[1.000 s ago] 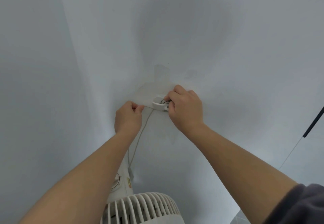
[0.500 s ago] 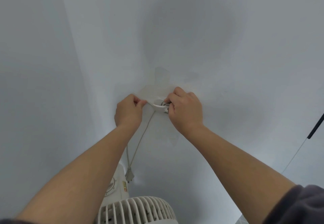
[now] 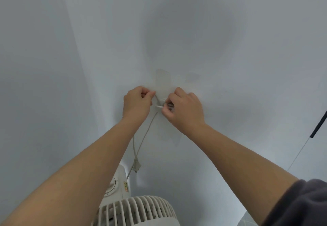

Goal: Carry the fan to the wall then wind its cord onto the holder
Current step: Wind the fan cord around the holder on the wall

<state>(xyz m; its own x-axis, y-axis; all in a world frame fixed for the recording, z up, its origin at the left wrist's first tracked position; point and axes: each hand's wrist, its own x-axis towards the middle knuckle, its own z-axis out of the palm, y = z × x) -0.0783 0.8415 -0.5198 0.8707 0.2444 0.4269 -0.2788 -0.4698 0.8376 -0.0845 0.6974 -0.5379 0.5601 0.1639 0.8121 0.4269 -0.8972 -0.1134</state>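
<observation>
White slatted plastic fan parked at the pale wall. Left hand pinches the thin off-white cord, right hand pinches the small white wall holder (plug dangling below). Pull it taut, lay each turn snug so nothing slips off.

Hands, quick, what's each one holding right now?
Left hand: closed, pinching the cord beside the holder.
Right hand: closed, fingers pinching the holder.
</observation>
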